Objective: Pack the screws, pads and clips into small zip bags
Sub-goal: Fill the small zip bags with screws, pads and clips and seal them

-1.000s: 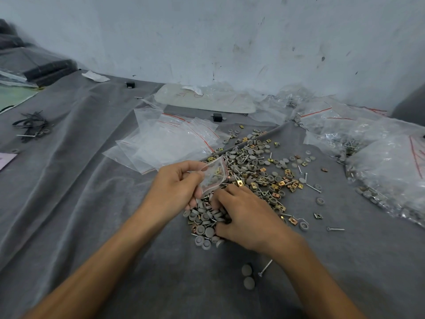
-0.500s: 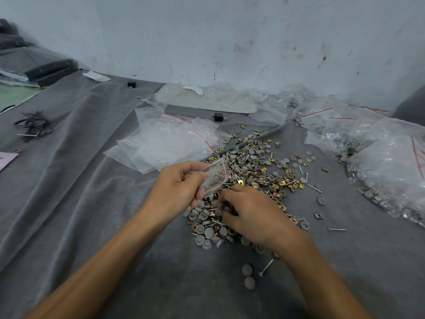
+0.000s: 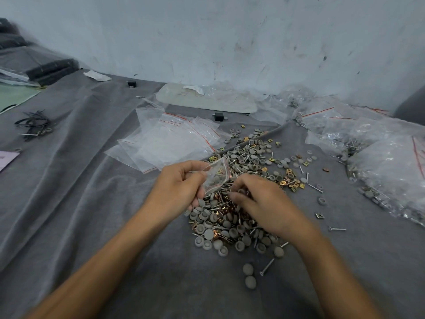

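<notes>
View from above a person's two bare forearms, working at a surface [image 3: 69, 203] draped in grey cloth, set against a scuffed pale wall [image 3: 230, 31].

At the far left edge lies a corner of pink paper [image 3: 7, 158]. Just above it is a tangle of thin black ties [image 3: 32, 123]. In the upper left corner, dark folded items [image 3: 53, 69] are too blurred to make out.

Left of centre, a fanned stack of empty zip bags [image 3: 170, 141] with red seal lines lies flat. Behind the stack, near the wall, rests a pale flat board [image 3: 207, 101]. A small black block [image 3: 218, 116] sits just in front of it.

In the centre, the left hand [image 3: 181, 187] pinches a small zip bag [image 3: 217, 174] between thumb and fingers. The bag is held tilted, its red-lined edge toward the other hand, and a few pieces show through the plastic.

Under and beyond the bag spreads a heap of parts [image 3: 232, 224]: grey round pads [image 3: 208, 233], silver screws [image 3: 267, 266], and gold and copper-coloured clips [image 3: 299, 185].

The right hand [image 3: 264, 203] rests on the heap just right of the bag. Its fingers are curled, with the tips gathered close to the bag. Whether they pinch a piece cannot be told.

Along the right side of the frame, filled bags [image 3: 386, 166] lie piled, crinkled and shiny.
</notes>
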A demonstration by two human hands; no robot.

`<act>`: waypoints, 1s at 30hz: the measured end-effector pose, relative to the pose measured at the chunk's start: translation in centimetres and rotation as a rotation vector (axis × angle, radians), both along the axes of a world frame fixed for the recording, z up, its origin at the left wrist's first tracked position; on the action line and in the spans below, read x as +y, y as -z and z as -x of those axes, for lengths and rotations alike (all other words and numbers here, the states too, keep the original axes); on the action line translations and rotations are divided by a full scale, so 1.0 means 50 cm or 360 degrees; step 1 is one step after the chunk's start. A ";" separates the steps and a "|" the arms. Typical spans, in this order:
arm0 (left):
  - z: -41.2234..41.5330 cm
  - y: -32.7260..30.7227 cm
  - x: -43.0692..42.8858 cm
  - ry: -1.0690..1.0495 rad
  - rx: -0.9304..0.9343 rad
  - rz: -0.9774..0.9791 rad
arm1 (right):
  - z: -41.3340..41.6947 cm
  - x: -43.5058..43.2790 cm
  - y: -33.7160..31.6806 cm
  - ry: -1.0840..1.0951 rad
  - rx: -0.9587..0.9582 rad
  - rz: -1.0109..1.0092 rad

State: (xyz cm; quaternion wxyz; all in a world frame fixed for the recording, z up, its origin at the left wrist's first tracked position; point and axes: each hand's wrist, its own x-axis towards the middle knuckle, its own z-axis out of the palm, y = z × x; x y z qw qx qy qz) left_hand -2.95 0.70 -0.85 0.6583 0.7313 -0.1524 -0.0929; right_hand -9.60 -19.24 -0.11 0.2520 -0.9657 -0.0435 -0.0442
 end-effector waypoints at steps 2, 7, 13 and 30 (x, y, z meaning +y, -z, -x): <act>-0.001 0.002 0.001 0.0010 -0.0006 -0.0004 | 0.002 -0.020 -0.004 0.0075 -0.0013 -0.0136; -0.004 0.010 0.002 0.0027 -0.0018 -0.0006 | 0.002 -0.057 -0.006 0.0159 -0.0088 -0.0559; -0.008 0.016 0.002 0.0034 -0.0031 -0.0025 | -0.001 -0.070 -0.007 0.0173 -0.0180 -0.1058; 0.009 0.006 -0.003 0.0100 -0.0042 -0.0039 | 0.001 0.031 -0.013 0.0091 -0.0511 -0.0874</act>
